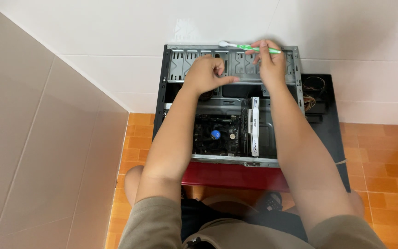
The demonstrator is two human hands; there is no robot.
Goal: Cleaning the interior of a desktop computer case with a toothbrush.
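An open computer case lies on its side against a white tiled wall, showing a motherboard and white memory sticks. My right hand holds a green and white toothbrush at the case's far rim, the brush head pointing left. My left hand hovers over the drive-bay area with fingers curled, thumb and forefinger pinched together; whether it holds anything small is not visible.
A black side panel with coiled cables lies right of the case. The case rests on a red base. Orange floor tiles spread around; a beige wall stands at left. My knees sit near the case's front.
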